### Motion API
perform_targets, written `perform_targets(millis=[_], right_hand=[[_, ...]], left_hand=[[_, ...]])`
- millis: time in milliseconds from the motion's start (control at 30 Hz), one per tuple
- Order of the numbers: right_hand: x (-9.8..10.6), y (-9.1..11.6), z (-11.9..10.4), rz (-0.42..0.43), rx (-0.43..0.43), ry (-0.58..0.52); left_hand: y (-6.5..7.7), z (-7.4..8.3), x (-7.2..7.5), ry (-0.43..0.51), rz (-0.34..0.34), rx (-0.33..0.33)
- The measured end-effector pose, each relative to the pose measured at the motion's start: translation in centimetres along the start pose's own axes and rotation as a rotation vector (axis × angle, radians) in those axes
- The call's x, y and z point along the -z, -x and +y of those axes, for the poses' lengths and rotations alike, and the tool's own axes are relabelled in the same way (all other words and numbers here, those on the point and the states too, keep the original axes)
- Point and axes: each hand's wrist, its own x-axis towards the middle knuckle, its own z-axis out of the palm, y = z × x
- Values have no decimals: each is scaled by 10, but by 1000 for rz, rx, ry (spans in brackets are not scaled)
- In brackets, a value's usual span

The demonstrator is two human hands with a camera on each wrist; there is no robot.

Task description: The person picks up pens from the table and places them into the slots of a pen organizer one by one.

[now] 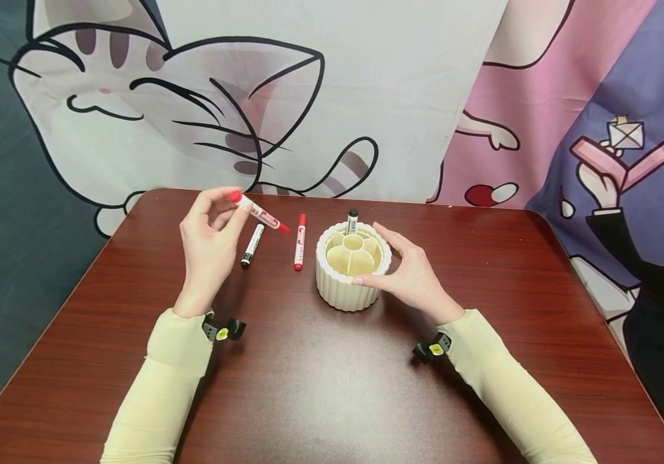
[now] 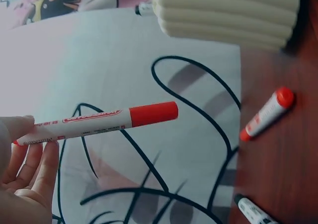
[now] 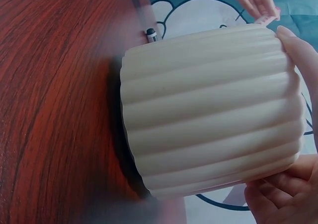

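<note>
My left hand (image 1: 210,235) pinches a red-and-white marker (image 1: 265,216) near one end, above the table. In the left wrist view that marker (image 2: 99,122) points with its red cap away from the fingers. The right hand (image 1: 415,274) grips the side of a cream, ribbed round pen holder (image 1: 346,293), thumb at the near rim and fingers on the far side. Several compartments divide the holder. One black-capped marker (image 1: 352,221) stands in its back compartment. In the right wrist view, the holder's ribbed wall (image 3: 213,110) hides its inside.
A second red marker (image 1: 300,242) lies on the brown table (image 1: 285,374) left of the holder. Beside it lies a black-and-white marker (image 1: 253,245), partly below the held one. Behind the table hangs a cloth (image 1: 413,96) with cartoon drawings.
</note>
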Motion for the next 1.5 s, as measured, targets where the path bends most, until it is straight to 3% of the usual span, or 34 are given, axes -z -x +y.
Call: perform_targets(millis=[367, 633, 900, 1200, 1500], right_hand=[[-1, 0, 2, -1, 8, -8], [-1, 0, 1, -2, 3, -28], [0, 0, 0, -8, 3, -30], [-1, -1, 3, -3, 3, -37], [-2, -1, 3, 1, 7, -45]], left_hand=[[5, 37, -19, 74, -39, -72], [3, 23, -31, 136, -59, -119], [4, 27, -48, 181, -93, -141], [7, 21, -61, 166, -158, -129], [13, 3, -70, 119, -200, -81]])
